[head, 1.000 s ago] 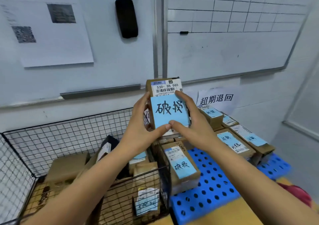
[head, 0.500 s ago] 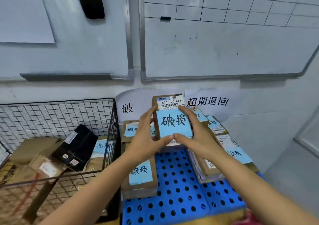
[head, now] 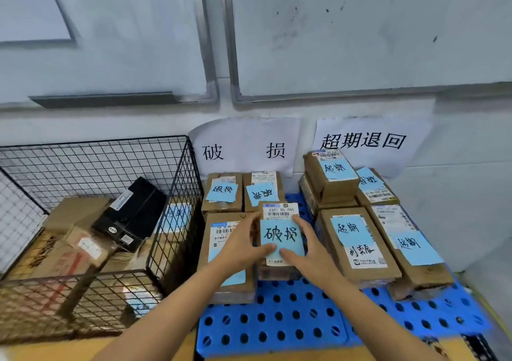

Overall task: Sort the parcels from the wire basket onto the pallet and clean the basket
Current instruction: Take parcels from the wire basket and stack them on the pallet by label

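Both hands hold a small cardboard parcel (head: 280, 222) with a white shipping label and a blue handwritten note. My left hand (head: 243, 243) grips its left side and my right hand (head: 306, 252) grips its right side. The parcel sits low over the blue perforated pallet (head: 277, 322), among the left group of parcels (head: 221, 194). I cannot tell whether it rests on the pallet. The black wire basket (head: 177, 194) stands to the left and contains several cardboard parcels and a black box (head: 133, 214).
Two paper signs (head: 243, 144) hang on the wall behind the pallet. A second group of blue-noted parcels (head: 357, 244) fills the pallet's right side. Whiteboards cover the wall above. The pallet's front strip shows bare blue plastic.
Both hands have carried the parcel from above the basket to the right and down onto the pallet's left group. The view has swung right and downward.
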